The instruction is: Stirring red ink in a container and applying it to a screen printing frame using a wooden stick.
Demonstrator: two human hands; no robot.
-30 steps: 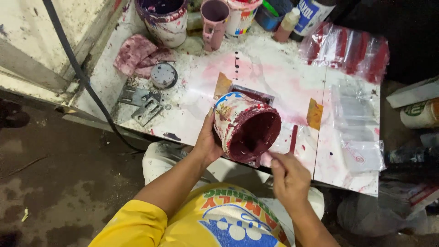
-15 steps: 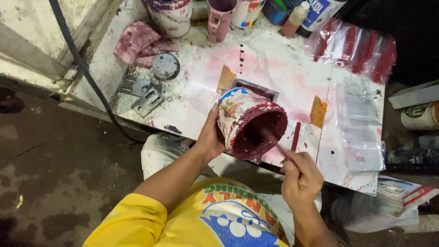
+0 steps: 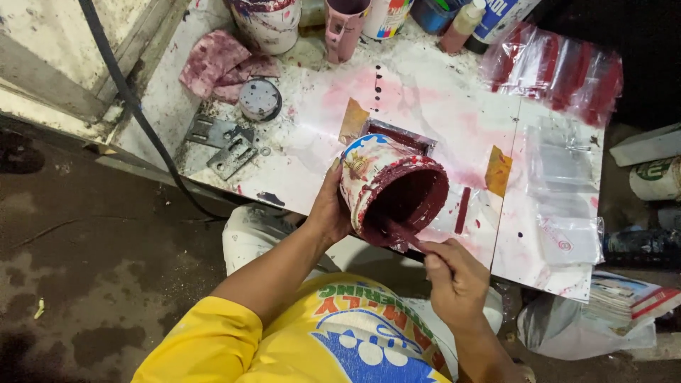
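My left hand grips a small paint can tilted on its side, its mouth turned toward me, its inside coated in dark red paint. My right hand holds a thin stick whose tip reaches into the can's lower rim. Both are above the near edge of a white, paint-stained worktop. A dark red frame taped with tan tape lies on the worktop just behind the can.
A stained rag, a round lid and metal brackets lie at the left. Paint buckets, a pink cup and bottles stand along the back. Clear plastic bags lie at the right. A black cable hangs down the left side.
The can has been tilted further toward me and the stick has gone from beside the can into its mouth, down to the lower rim.
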